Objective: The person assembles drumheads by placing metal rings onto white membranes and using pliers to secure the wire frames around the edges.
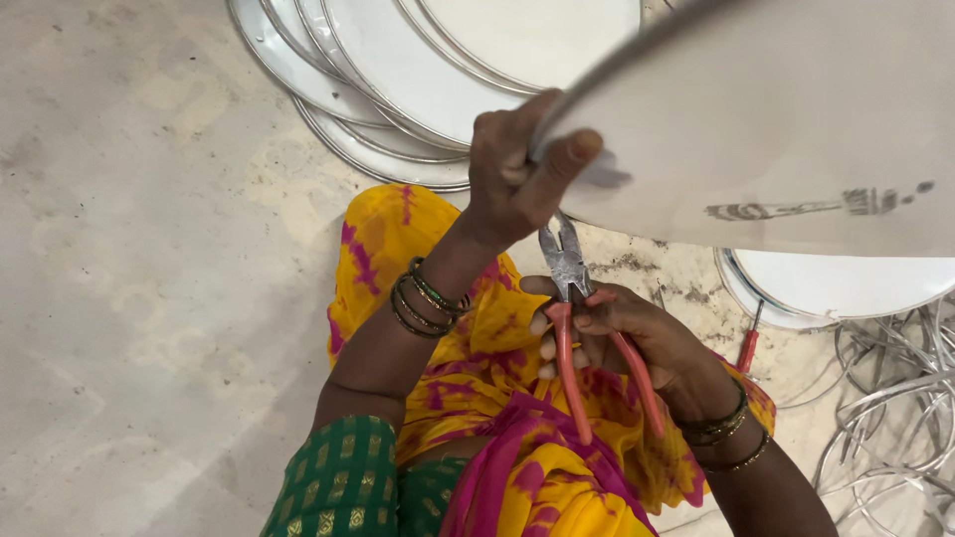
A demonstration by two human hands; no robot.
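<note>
**Pliers at the disc rim**

At twelve o'clock from our right hand [622,333], clasped round the orange handles, the pliers [569,298] point up to the white disc [786,129], whose rim our left hand [517,169] pinches.

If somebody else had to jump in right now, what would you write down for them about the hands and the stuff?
Left hand: fingers clamped on the rim of a big white disc, held up off the floor.
Right hand: gripping red-handled pliers, nose pointing up toward the disc's rim beside the left thumb.
Nearby: a stack of white discs ahead on the floor, another disc lower right, loose metal bands piled at right, a red-handled tool lying by them.
Done and left: cannot tell how far the rim work has got.
</note>
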